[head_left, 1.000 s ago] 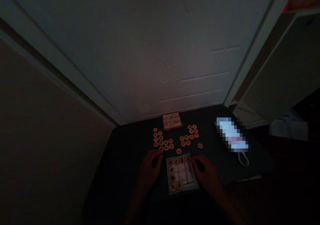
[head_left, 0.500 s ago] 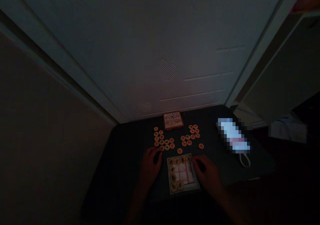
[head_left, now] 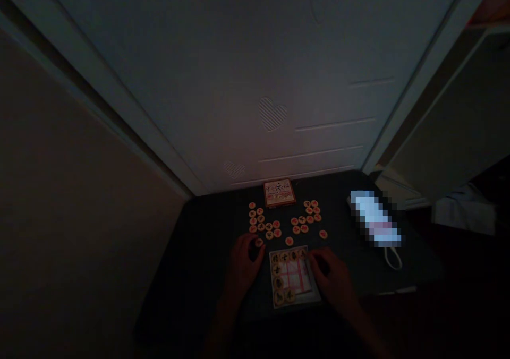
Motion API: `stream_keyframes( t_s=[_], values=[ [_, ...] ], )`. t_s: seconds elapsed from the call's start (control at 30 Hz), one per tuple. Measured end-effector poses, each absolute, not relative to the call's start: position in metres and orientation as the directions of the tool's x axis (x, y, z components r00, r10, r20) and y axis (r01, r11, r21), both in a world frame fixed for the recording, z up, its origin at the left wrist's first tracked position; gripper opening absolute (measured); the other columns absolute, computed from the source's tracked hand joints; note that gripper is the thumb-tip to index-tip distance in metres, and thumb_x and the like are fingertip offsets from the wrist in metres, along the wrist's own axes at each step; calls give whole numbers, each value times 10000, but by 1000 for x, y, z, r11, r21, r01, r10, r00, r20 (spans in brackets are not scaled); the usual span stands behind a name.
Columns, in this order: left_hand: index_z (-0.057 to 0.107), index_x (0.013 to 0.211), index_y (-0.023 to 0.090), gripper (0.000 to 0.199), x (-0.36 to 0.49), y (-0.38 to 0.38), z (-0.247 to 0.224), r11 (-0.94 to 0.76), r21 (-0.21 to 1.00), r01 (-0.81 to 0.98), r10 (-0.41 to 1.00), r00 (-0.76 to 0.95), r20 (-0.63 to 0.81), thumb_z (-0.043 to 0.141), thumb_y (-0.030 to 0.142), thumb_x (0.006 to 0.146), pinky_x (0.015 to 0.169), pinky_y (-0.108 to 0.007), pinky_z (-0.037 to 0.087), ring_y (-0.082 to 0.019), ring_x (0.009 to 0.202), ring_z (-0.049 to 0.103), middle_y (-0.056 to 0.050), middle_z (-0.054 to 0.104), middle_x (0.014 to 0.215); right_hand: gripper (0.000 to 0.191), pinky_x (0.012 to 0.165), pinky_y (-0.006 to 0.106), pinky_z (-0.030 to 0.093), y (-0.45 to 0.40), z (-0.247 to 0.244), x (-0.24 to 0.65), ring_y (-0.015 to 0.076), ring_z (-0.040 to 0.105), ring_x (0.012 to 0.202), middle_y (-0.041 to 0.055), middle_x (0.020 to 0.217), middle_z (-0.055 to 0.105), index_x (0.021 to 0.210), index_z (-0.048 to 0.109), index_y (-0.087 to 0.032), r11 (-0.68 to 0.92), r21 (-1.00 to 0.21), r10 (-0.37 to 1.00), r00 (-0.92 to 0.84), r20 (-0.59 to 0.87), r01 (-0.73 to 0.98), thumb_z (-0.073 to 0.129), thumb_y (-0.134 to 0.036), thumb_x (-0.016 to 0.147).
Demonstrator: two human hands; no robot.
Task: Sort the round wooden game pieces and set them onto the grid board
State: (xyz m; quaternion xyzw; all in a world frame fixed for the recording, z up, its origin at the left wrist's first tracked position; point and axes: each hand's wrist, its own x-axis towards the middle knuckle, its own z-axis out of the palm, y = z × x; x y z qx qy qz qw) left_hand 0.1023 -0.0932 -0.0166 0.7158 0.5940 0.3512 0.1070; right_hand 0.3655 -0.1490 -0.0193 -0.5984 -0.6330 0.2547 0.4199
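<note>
Lying between the hands [head_left: 244,262]: tray [head_left: 309,297]

Dim room | phone [head_left: 375,218] pixelated, glowing pale blue | table [head_left: 199,242] near black, lower corners darkest | piece markings soft, possibly blurred | wide-angle view, edges stretched

Shallow square tray [head_left: 314,295]: lying flat, pink-lined white sheet [head_left: 295,276] inside. Eight pale round pieces [head_left: 284,256] with dark characters, face up: four along far side, others down left side and into near-left corner. Loose discs [head_left: 309,219]: beyond tray, flat, two clusters plus strays, many red-marked
</note>
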Motion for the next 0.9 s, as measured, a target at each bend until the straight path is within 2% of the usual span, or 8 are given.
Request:
stream_keyframes(
  t_s=[0.07, 0.13, 0.3, 0.47, 0.67, 0.8, 0.9],
  values=[
    [660, 1145, 242, 265, 102, -93, -17, -257, 564, 785, 932, 46, 361, 627, 349, 904, 850, -401, 576, -246, 985, 671, -74, 660, 1134, 253, 738, 299, 553, -149, -20, 366, 212, 708, 816, 69, 919, 748, 1004, 718, -221, 149, -828, 972, 74, 223, 540, 528, -385, 977],
    [688, 1096, 245, 233, 101, -92, -18, -244, 559, 792, 941, 56, 333, 619, 368, 911, 849, -399, 571, -249, 982, 673, -69, 668, 1098, 248, 739, 301, 553, -149, -20, 366, 213, 708, 813, 67, 917, 747, 1006, 717, -222, 143, -828, 973, 76, 218, 542, 530, -383, 976],
    [671, 1065, 232, 228, 97, -90, -17, -230, 567, 791, 959, 85, 270, 610, 393, 916, 799, -382, 557, -213, 836, 663, -57, 676, 1052, 249, 721, 290, 549, -149, -21, 366, 206, 705, 811, 67, 922, 744, 997, 717, -219, 158, -832, 971, 67, 227, 532, 525, -376, 981],
    [673, 995, 227, 194, 96, -93, -11, -204, 582, 787, 972, 90, 218, 598, 386, 913, 746, -353, 554, -201, 758, 657, -32, 701, 900, 233, 729, 293, 549, -149, -21, 365, 204, 703, 796, 60, 899, 743, 978, 718, -221, 159, -834, 970, 76, 232, 528, 540, -371, 976],
    [726, 986, 243, 267, 95, -103, -2, -173, 692, 701, 976, 27, 217, 644, 477, 885, 736, -348, 597, -213, 786, 725, -32, 769, 929, 230, 729, 299, 556, -149, -20, 365, 208, 708, 801, 60, 891, 745, 977, 722, -224, 174, -838, 965, 80, 250, 518, 543, -369, 975],
    [745, 998, 260, 276, 105, -115, 17, -87, 793, 603, 991, -27, 130, 664, 489, 867, 789, -361, 625, -231, 853, 762, -17, 800, 948, 231, 729, 299, 557, -148, -21, 365, 207, 706, 805, 63, 906, 743, 990, 719, -225, 175, -843, 966, 75, 246, 508, 538, -368, 978],
    [748, 994, 274, 239, 120, -123, 37, -54, 841, 539, 998, 12, 56, 663, 462, 873, 812, -350, 626, -224, 877, 767, -2, 805, 948, 239, 728, 299, 557, -148, -21, 365, 204, 703, 798, 61, 898, 737, 989, 715, -223, 171, -845, 969, 67, 236, 507, 529, -373, 982]
  ],
)
